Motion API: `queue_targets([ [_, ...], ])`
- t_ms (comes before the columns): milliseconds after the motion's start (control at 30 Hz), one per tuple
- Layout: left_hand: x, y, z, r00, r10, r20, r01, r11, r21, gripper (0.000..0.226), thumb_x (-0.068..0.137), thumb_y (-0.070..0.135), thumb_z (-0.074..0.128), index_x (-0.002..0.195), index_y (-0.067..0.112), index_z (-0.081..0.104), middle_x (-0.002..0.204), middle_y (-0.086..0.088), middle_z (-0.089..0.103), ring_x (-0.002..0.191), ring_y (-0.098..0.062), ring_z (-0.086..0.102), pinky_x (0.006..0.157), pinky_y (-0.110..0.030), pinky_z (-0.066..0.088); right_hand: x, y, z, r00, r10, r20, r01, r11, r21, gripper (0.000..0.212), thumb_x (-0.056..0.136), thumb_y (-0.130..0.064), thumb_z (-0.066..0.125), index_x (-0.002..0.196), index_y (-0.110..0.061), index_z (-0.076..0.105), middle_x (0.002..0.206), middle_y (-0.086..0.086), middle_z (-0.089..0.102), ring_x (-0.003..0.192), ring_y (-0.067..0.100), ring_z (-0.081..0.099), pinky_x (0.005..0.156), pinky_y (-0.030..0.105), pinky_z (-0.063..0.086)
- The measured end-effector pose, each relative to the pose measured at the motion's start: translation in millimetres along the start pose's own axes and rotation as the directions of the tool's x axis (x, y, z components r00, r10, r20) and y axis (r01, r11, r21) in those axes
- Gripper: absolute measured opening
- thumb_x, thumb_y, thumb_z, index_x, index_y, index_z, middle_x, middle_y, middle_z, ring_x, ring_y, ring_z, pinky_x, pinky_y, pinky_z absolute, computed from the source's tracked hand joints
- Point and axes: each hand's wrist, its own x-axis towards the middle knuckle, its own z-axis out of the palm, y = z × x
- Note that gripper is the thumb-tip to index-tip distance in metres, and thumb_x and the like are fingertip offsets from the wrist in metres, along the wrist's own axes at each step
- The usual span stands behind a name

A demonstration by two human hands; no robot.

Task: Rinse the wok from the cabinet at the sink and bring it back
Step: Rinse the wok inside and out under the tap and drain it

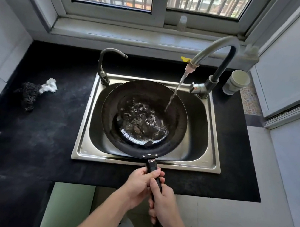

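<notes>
Black and heavy-looking, the wok (144, 116) lies low in the steel sink (110, 158). Its bowl is under the tall faucet (221, 52), so the running stream (176, 90) lands on the far right slope and pools with the residue in the bottom. Whether it rests on the basin or hangs from my grip, I cannot tell. Both my hands are clamped on the handle (152, 165), which juts over the sink's near rim. My left hand (140, 184) wraps it nearer the pan and my right hand (165, 200) sits just behind, the two touching. I judge the double grip suits a water-laden pan that wants to tip, and it lets me tilt and swirl. Pouring out and carrying it back to the cabinet are not yet done. A scouring pad (28, 94) and white rag (49, 85) lie well apart on the dark counter (43, 135).
</notes>
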Motion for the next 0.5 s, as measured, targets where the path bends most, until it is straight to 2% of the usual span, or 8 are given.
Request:
queue_targets([
  [100, -1, -10, 4, 0.999, -0.029, 0.020, 0.029, 1.000, -0.002, 0.019, 0.095, 0.012, 0.059, 0.108, -0.002, 0.063, 0.086, -0.012, 0.067, 0.080, -0.022, 0.064, 0.058, -0.028, 0.055, -5, 10, -4, 0.999, 0.012, -0.032, -0.012, 1.000, -0.004, 0.039, 0.103, -0.040, 0.050, 0.081, -0.008, 0.055, 0.051, 0.001, 0.051, 0.034, 0.015, 0.042, 0.036, 0.024, 0.037],
  [300, 8, -14, 15, 0.999, -0.031, 0.034, 0.033, 0.998, -0.056, 0.017, 0.094, 0.007, 0.060, 0.109, -0.002, 0.063, 0.091, -0.011, 0.068, 0.084, -0.020, 0.065, 0.071, -0.030, 0.057, 1, 15, -19, 0.997, 0.003, -0.072, -0.012, 0.993, -0.115, 0.043, 0.100, -0.047, 0.050, 0.077, -0.012, 0.056, 0.051, 0.001, 0.055, 0.034, 0.017, 0.048, 0.038, 0.027, 0.039],
  [433, 15, -6, 21, 1.000, -0.020, 0.020, 0.021, 0.998, -0.054, 0.013, 0.095, 0.009, 0.059, 0.103, 0.002, 0.064, 0.085, -0.008, 0.069, 0.075, -0.018, 0.066, 0.062, -0.032, 0.055, 11, 4, -25, 0.998, -0.018, -0.057, 0.009, 0.989, -0.150, 0.043, 0.100, -0.045, 0.051, 0.074, -0.012, 0.055, 0.049, 0.000, 0.054, 0.034, 0.018, 0.047, 0.037, 0.027, 0.039],
  [500, 16, -1, 22, 1.000, -0.005, -0.001, 0.005, 0.998, -0.057, 0.011, 0.096, 0.010, 0.058, 0.100, 0.003, 0.065, 0.082, -0.008, 0.069, 0.074, -0.018, 0.066, 0.067, -0.033, 0.053, 15, -4, -27, 0.999, -0.021, -0.038, 0.016, 0.989, -0.150, 0.041, 0.101, -0.044, 0.052, 0.075, -0.011, 0.055, 0.050, 0.000, 0.053, 0.034, 0.018, 0.046, 0.036, 0.027, 0.038],
])
